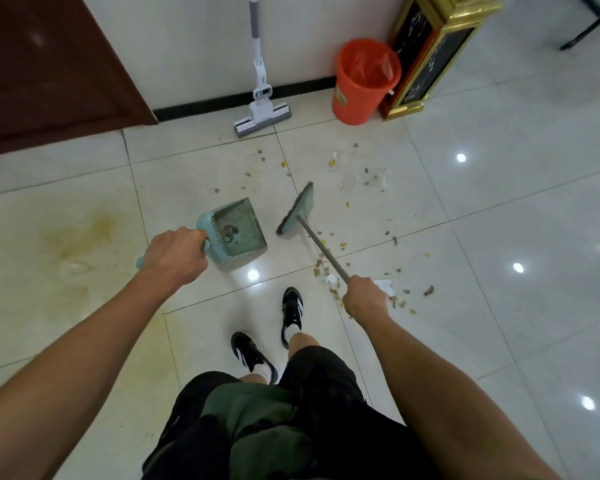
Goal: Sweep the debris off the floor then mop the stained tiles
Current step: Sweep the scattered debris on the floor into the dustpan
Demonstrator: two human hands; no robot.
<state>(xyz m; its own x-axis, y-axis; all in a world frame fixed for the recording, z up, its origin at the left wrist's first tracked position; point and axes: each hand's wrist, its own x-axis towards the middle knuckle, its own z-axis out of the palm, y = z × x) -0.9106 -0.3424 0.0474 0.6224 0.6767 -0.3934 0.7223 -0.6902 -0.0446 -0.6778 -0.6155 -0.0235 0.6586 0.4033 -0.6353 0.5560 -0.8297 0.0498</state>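
My left hand (174,252) grips the handle of a light green dustpan (238,230), which holds a small dark clump of dirt. My right hand (366,296) grips the metal pole of a green broom (298,211), whose head is just right of the dustpan's mouth. Debris (366,174) lies scattered over the white tiles: yellow and brown bits, clear plastic scraps and white paper near my right hand. A yellowish stain (80,237) spreads over the tiles on the left. A white sponge mop (262,112) leans against the far wall.
An orange bin (357,98) with a red liner stands by the wall, next to a gold and black stand (426,57). A brown door (49,71) fills the upper left. My feet in black shoes (291,313) are just below the dustpan. A dark table leg (589,26) is at top right.
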